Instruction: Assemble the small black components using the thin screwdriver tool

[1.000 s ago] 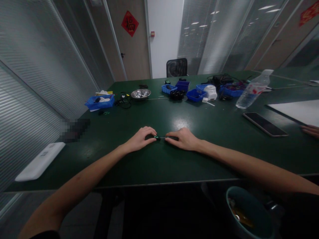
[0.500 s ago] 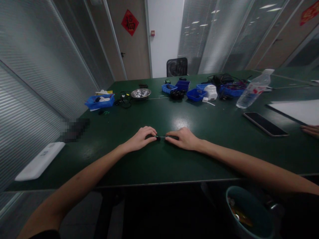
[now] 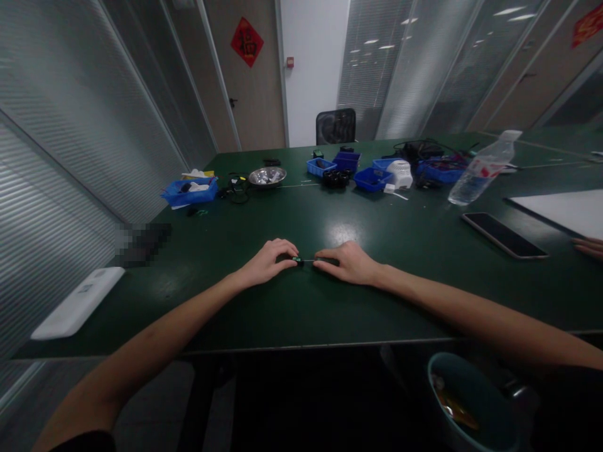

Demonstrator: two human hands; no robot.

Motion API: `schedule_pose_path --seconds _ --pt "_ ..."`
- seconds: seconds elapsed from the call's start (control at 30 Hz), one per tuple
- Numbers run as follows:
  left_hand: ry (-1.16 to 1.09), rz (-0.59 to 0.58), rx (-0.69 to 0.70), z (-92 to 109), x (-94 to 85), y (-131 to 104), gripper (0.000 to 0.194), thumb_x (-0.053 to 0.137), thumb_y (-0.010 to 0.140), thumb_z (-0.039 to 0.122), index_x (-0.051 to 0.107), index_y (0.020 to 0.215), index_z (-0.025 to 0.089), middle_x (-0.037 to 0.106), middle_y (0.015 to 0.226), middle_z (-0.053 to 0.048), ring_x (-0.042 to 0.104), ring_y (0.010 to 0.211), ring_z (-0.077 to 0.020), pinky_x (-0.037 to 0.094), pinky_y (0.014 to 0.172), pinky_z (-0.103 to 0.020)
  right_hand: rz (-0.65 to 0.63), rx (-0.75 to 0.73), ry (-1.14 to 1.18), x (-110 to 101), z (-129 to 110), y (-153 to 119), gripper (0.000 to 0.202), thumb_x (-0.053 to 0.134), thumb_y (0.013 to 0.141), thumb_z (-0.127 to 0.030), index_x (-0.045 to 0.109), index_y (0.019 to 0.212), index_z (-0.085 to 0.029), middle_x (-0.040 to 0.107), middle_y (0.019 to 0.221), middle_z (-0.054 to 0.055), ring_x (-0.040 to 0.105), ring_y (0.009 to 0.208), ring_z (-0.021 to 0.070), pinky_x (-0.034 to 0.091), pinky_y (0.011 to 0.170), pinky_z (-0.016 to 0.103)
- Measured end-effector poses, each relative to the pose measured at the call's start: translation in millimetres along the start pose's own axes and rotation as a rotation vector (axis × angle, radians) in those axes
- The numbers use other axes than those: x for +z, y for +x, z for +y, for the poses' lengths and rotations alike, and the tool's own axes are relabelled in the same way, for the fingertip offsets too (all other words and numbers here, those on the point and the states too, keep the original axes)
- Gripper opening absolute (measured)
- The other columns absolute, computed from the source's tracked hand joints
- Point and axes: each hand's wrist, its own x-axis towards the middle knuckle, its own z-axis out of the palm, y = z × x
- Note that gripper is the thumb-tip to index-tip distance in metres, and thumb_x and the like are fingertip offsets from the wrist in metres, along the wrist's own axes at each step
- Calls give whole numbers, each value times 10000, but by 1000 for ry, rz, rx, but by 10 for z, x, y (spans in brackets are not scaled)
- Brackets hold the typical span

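Observation:
Low over the green table, my left hand (image 3: 271, 262) pinches a small black and green part (image 3: 298, 260) between thumb and fingers. Facing it, my right hand (image 3: 349, 262) is closed on a thin tool with a slim metal shaft (image 3: 309, 260), which looks like a small screwdriver. The shaft points left and its end meets or nearly meets the black and green part. Most of the tool's handle is hidden by my right fingers. Both hands rest near the tabletop, a short gap apart.
Across the table's back stand a blue tray (image 3: 191, 193), a metal bowl (image 3: 267, 177), several blue bins (image 3: 372, 180) and tangled cables. To the right are a plastic bottle (image 3: 485, 169), a phone (image 3: 504, 235) and another person's hand (image 3: 588, 247). A bin (image 3: 471, 402) stands below the edge.
The view has shifted very slightly. A little more green shows on the part in my left hand; both hands otherwise keep their places.

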Motion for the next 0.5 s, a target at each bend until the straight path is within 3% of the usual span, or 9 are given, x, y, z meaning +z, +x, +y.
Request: schedule_pose_path --seconds 0.3,0.5 --pt "-45 -16 -80 142 37 27 265 674 1006 442 709 977 181 649 1006 -55 623 890 -198 480 776 -324 11 9 -21 25 11 12 575 406 1110 -598 771 1275 -186 772 795 69 637 624 163 368 629 294" --pt "-42 17 -93 135 39 26 220 690 997 390 734 1040 179 643 1020 -55 616 873 -187 483 771 -320 -7 12 -34 18 -2 15 545 429 1107 -585 775 1271 -197 774 798 64 646 628 165 371 633 295"
